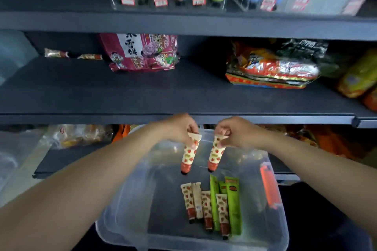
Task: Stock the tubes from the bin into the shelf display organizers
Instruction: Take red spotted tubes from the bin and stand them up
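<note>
My left hand (179,128) pinches the crimped top of a cream tube with strawberry print (189,155), cap hanging down. My right hand (234,131) pinches a second strawberry tube (216,154) the same way, just to its right. Both tubes hang above the clear plastic bin (126,199). On the bin's floor lie several more strawberry tubes (206,206) and green tubes (233,208). Clear display organizers (169,3) stand on the top shelf, filled with upright green, orange and blue tubes.
The middle dark shelf (122,91) carries a pink snack bag (140,53) and a foil snack pack (271,69). An orange latch (269,187) sits on the bin's right rim. More packets lie on the low shelf behind the bin.
</note>
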Action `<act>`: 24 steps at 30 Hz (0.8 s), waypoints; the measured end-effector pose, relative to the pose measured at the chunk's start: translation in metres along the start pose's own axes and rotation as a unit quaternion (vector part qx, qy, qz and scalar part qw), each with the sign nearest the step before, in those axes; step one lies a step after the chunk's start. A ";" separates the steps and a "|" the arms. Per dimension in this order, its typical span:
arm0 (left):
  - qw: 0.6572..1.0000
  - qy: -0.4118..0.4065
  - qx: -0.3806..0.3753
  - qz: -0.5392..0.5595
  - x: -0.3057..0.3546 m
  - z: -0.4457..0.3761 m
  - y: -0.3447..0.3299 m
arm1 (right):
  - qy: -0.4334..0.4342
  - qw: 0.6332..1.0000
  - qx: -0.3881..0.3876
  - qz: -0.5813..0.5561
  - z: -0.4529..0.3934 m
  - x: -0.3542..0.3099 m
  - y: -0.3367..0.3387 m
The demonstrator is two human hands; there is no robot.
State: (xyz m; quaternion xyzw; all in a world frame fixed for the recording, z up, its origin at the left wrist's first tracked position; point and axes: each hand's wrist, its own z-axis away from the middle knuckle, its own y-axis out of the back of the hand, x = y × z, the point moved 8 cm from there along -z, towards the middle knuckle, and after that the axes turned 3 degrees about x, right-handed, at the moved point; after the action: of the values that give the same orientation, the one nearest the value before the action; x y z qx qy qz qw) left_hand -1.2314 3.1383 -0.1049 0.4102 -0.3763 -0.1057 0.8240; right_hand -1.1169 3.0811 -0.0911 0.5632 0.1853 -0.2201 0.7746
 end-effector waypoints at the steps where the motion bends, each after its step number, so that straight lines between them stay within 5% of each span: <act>1: 1.000 -0.015 0.013 -0.006 0.018 0.004 0.016 | 0.002 1.000 0.022 0.006 0.009 -0.006 0.024; 15: 0.941 -0.201 0.195 -0.191 0.272 0.080 0.204 | 0.074 0.958 0.273 0.049 0.143 -0.078 0.293; 24: 0.894 -0.228 0.360 -0.140 0.353 0.079 0.283 | 0.116 0.903 0.413 -0.016 0.173 -0.082 0.401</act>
State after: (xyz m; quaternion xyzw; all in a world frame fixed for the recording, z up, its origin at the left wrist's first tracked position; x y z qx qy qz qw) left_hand -1.0803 3.1023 0.3276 0.6914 -0.5051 -0.1680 0.4884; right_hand -0.9580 3.0345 0.3217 0.8513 0.1753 -0.2228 0.4415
